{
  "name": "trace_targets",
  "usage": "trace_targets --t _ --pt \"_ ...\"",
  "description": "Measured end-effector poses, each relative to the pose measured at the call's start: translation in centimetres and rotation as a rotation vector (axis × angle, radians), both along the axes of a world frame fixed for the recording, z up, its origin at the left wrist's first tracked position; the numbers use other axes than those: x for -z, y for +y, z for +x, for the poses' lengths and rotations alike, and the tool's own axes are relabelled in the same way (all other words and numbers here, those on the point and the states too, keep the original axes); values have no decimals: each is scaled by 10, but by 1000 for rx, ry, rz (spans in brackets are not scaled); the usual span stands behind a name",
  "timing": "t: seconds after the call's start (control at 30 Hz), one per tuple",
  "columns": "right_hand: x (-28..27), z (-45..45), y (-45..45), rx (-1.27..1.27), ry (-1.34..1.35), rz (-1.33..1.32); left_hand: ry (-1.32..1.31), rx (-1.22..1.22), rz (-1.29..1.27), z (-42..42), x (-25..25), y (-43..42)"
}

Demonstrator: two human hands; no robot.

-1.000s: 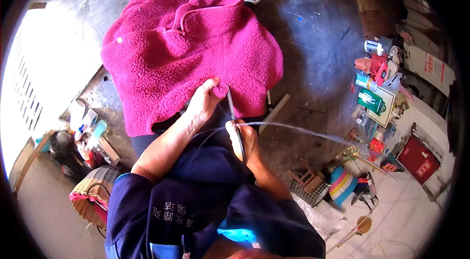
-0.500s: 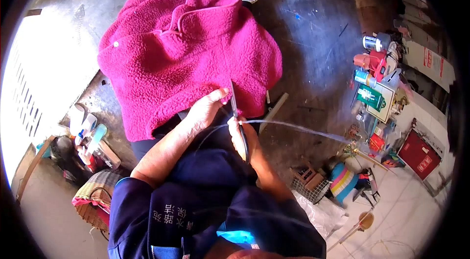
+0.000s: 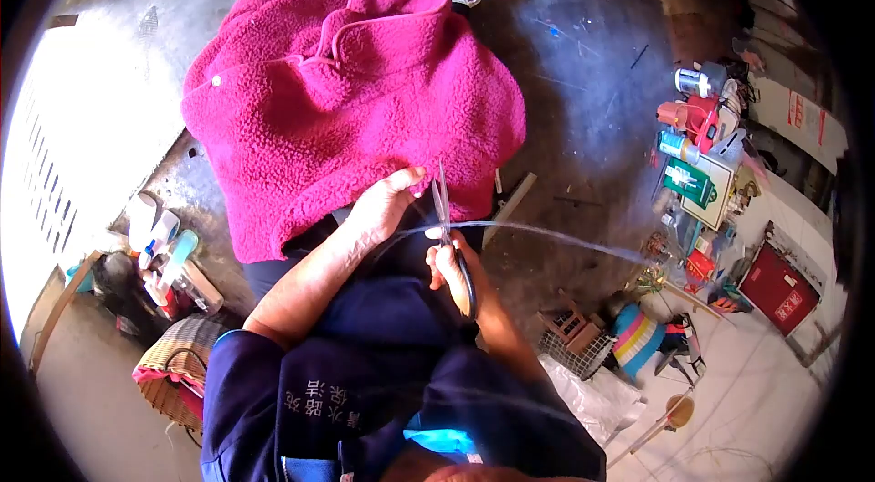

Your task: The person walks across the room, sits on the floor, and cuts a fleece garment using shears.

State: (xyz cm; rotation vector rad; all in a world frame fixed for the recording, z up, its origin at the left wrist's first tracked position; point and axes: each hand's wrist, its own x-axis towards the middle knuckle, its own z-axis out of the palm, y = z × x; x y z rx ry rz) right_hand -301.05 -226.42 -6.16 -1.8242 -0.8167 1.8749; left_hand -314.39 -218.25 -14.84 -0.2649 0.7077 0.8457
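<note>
A pink fleece garment [image 3: 365, 108] lies spread over my lap and knees. At its near edge, my left hand [image 3: 387, 199] pinches a small bit of the pink fabric between thumb and fingers. Just to the right, my right hand [image 3: 456, 268] is closed round the black handles of a pair of scissors [image 3: 443, 199]. The scissor blades point away from me, slightly parted, beside the fabric edge and close to the left fingertips. A thin pale translucent strand [image 3: 547, 237] arcs across the scissors toward the right.
A wicker basket [image 3: 173, 368] stands at the lower left, with bottles [image 3: 196, 286] behind it. On the right are a green box [image 3: 688, 181], a red box [image 3: 779, 286], a wire basket [image 3: 576, 350] and a striped cushion [image 3: 640, 341]. Two shoes show beyond the garment.
My left hand has drawn the garment's edge slightly toward me and right. The scissors have shifted a little right and toward me, turning so their blades show parted.
</note>
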Motion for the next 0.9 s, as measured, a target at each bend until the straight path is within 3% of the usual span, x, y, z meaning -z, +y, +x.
trace_targets --t 0.3,0.43,0.53,0.73,0.9 --pt "17 -6 21 57 4 23 -44 69 6 -1 -5 -6" --pt "31 -8 28 -24 -147 -22 -17 61 57 3 7 -12" --pt "21 -12 31 -188 -338 218 19 92 93 4 19 -18" --pt "16 -17 34 -150 -439 271 44 69 81 4 12 -17" --pt "32 -5 22 -125 -350 85 70 108 48 4 12 -20"
